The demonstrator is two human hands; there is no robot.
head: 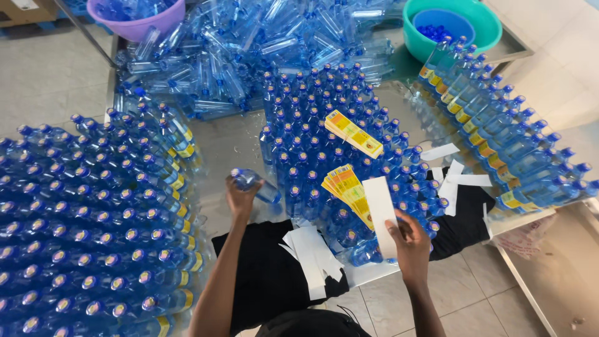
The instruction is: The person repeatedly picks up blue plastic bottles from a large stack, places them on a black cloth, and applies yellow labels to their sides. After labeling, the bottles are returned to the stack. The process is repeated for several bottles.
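A: Nearest first: the black cloth (262,274) hanging over the desk's (228,146) front edge has a heap of peeled white backing strips (312,249) on it. Those look ready to slide to the floor, or to get mixed up with good labels.

B: And the hands?

A: The right hand (409,240) is pinched on a long white strip (380,212), thumb on top, held just over the fan of yellow labels (349,190). The fan only rests on bottle caps, so a brush of that strip could tip it down between the bottles.

B: The left one?

A: The left hand (240,198) is closed around the base end of a single clear bottle (254,183), held tilted above the bare desk between the left block of bottles (93,218) and the middle block (331,125). The grip is at one end only, so I'd judge a slip possible; a dropped bottle there could knock the standing rows like skittles.

B: Further back?

A: A second stack of yellow labels (354,133) lies across caps in the middle block, equally easy to nudge off. The labelled row on the right (499,131) runs close along the desk's edge, so a bump could send the end ones over. Farthest off, loose bottles lie heaped (249,50) between a purple tub (137,15) and a green tub (452,25), and that heap could roll forward into the upright ones.
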